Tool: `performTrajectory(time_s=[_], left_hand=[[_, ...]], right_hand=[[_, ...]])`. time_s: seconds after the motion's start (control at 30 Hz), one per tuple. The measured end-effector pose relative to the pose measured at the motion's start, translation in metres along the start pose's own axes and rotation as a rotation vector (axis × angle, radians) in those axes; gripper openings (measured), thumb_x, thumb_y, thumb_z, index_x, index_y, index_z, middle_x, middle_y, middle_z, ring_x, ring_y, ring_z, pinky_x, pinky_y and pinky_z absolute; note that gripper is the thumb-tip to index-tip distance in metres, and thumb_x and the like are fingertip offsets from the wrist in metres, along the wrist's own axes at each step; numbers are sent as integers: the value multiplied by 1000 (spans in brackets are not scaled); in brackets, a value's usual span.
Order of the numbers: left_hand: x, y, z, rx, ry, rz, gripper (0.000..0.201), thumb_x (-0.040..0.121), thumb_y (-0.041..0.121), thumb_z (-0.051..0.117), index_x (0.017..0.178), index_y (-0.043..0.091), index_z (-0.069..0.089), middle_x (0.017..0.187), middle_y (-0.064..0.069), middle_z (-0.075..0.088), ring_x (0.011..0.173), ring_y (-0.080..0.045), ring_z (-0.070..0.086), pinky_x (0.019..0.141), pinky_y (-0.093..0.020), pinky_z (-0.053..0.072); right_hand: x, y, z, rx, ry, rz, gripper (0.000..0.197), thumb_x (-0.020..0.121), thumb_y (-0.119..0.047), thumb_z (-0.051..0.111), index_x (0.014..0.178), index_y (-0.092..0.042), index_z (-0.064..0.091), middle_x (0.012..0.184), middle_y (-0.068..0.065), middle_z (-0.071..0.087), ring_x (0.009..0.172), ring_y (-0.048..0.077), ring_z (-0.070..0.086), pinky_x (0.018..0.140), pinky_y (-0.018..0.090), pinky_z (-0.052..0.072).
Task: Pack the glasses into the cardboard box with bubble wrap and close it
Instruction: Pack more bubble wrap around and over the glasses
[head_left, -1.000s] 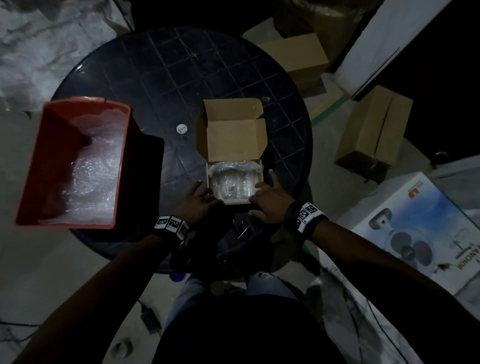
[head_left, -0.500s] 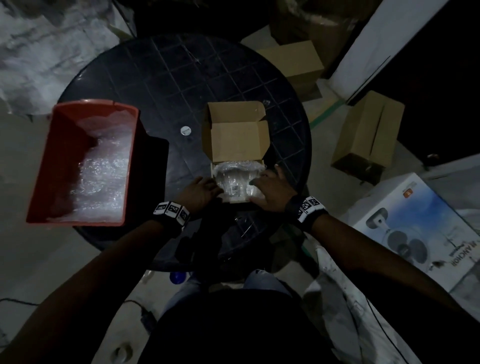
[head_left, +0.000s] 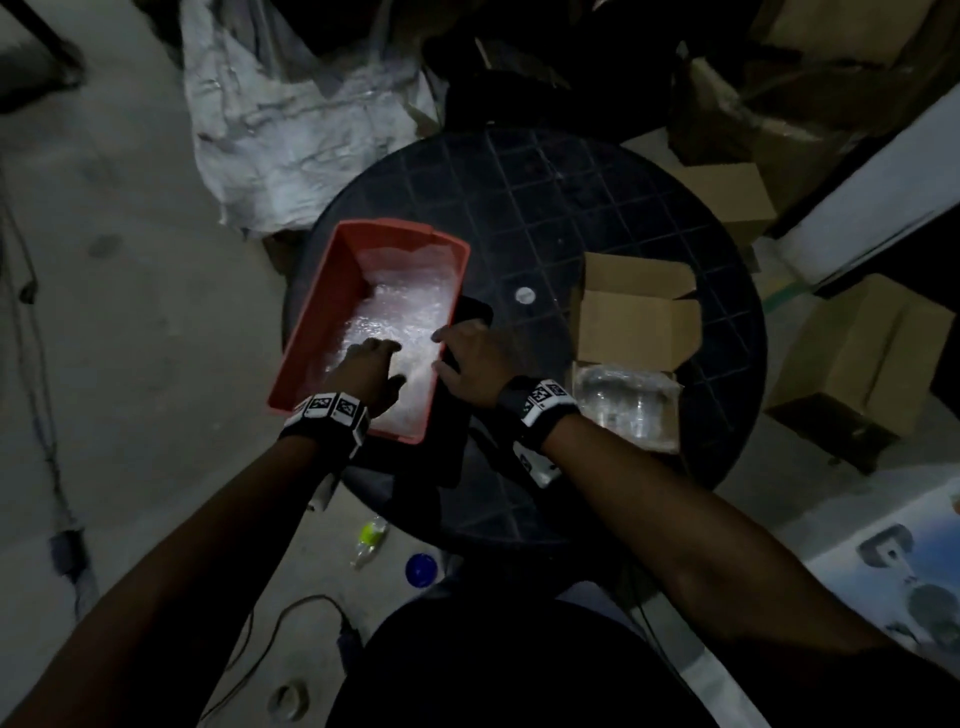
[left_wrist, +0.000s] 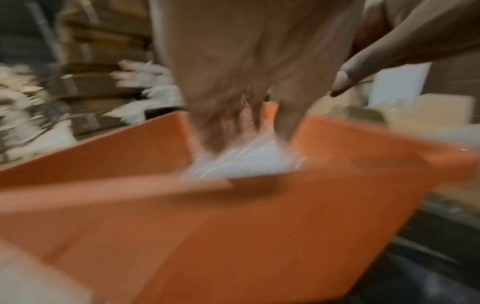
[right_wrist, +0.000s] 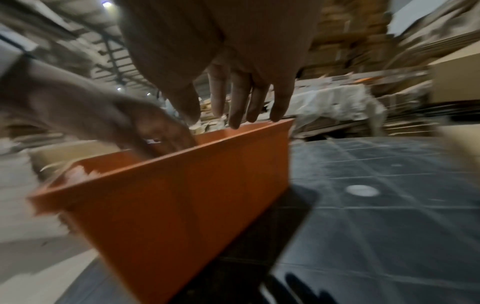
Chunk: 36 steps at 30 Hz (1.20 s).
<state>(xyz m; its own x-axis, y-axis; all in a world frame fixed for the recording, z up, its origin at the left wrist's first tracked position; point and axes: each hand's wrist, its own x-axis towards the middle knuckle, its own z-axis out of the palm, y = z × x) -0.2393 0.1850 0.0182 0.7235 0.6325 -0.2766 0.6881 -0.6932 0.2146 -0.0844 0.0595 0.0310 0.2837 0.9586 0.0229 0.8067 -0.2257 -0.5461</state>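
Observation:
An open cardboard box (head_left: 636, 325) lies on the round black table (head_left: 545, 208) at the right. In its near part sit the glasses (head_left: 626, 402), covered in clear bubble wrap. Left of it stands a red bin (head_left: 311, 322) with loose bubble wrap (head_left: 410, 306) inside. My left hand (head_left: 384, 348) reaches into the bin. Its straight fingers (left_wrist: 285, 127) touch the bubble wrap (left_wrist: 246, 162), and the thumb stands apart. My right hand (head_left: 441, 348) hovers over the bin's right wall (right_wrist: 182, 195), holding nothing. Its fingers (right_wrist: 236, 107) hang straight. The wrist views are blurred.
A dark flat object (head_left: 452, 441) lies beside the bin's right wall. A small white disc (head_left: 524, 295) sits mid-table. Cardboard boxes (head_left: 857, 353) and a printed carton (head_left: 909, 571) stand on the floor at right. White sacking (head_left: 291, 119) lies behind, and a bottle (head_left: 371, 538) below.
Both hands have left the cardboard box and moved left to the red bin. The left hand now reaches inside it onto the bubble wrap. The head view has swung left.

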Motion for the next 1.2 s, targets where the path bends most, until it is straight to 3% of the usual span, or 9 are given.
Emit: performTrajectory(time_s=[0.13,0.37,0.47,0.6,0.7,0.77,0.87,1.07,1.2], left_hand=[[11,-40,23,95,-261,-131,87,72,42,78,143,17,34,137,-17,46,122,-37,50,99,-43,42],[22,-46,29,154,-249,-47,27,76,16,70,103,13,69,109,-15,64,98,-32,65,85,-37,54],[21,-47,25,168,-151,-65,21,78,16,63,98,9,71,110,-18,62,96,-35,65,81,-37,53],[30,-57,22,-300,-174,-210,41,84,30,69,122,16,59,117,-15,62,101,-31,62,86,-35,49],[41,-57,14,-781,-301,-390,41,86,23,71,122,8,60,93,-16,66,71,-22,61,63,-30,54],[47,-60,8,-827,-222,-406,36,87,15,69,119,0,62,74,-11,62,59,-15,55,45,-20,48],[50,-65,3,-836,-148,-385,30,84,10,71,111,-2,67,67,-6,60,57,-14,51,49,-22,44],[31,-44,-34,-720,233,-111,15,72,23,82,77,17,68,82,3,69,77,-12,62,74,-24,46],[11,-24,-83,-505,188,405,20,72,14,78,69,22,60,75,11,64,74,-6,62,74,-33,52]], right_hand=[[9,-17,24,-62,-67,5,44,80,-29,70,118,-9,63,118,14,62,117,35,51,98,48,41],[2,-12,32,-113,-149,45,46,87,-34,64,128,-13,57,135,8,54,143,30,29,113,47,27],[3,-15,29,-116,-171,65,47,88,-33,64,130,-13,55,137,8,52,144,29,27,113,47,26],[8,-23,27,-108,-146,76,47,86,-31,65,128,-13,56,134,10,54,135,31,36,109,47,31],[12,-25,23,-85,-128,97,46,86,-31,65,128,-14,55,131,10,55,128,29,42,106,44,34],[13,-23,20,-77,-140,116,46,87,-31,64,129,-15,54,131,9,54,127,27,43,105,42,34],[13,-21,17,-40,-157,117,47,87,-29,65,130,-14,53,129,11,55,126,29,44,104,45,36],[16,-26,8,151,-58,148,55,87,-26,66,137,-12,47,132,15,53,120,32,50,100,45,44],[33,-30,-20,169,187,46,84,74,-16,74,148,-9,35,146,18,37,132,32,41,106,34,36]])
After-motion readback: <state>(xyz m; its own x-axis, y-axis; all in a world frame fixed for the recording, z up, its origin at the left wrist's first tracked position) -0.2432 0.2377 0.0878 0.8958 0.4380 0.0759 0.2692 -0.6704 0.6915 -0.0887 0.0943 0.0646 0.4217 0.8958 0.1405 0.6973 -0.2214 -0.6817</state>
